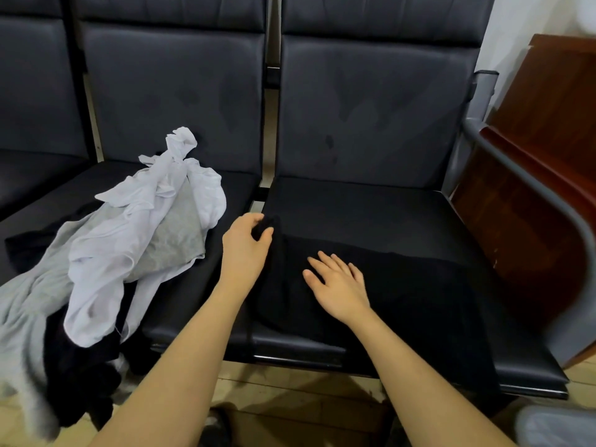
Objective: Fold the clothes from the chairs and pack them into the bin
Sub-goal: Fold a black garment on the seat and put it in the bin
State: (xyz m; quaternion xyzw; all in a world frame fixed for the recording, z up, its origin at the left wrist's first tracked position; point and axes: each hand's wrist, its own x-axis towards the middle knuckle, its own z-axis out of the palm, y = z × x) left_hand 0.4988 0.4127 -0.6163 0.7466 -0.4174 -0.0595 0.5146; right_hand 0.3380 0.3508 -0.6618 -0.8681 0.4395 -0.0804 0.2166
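L hand (246,245) pinches a bunched corner of the black garment (387,285) btwn thumb & fingers, at the far-left edge of the cloth. R hand (338,285) lies flat on the same garment, fingers straight & spread, palm down, holding nothing. Both forearms bare, reaching in from the near side.

Black garment is spread over the right chair seat (371,204), its near edge hanging over the seat front toward the floor. Hard to tell cloth from seat in places, both black.

Next seat to the left (193,301) carries a loose pile of clothes (129,237): white pieces on top, a grey one tucked btwn them, light grey & black pieces spilling off the front-left edge. Pile is near the L hand but not touching it.

Bottom right corner: a grey rounded rim (554,427), maybe the bin, blurred, contents not visible. Dark wood furniture (548,156) stands right beside the chair armrest. Wooden floor (290,391) below.
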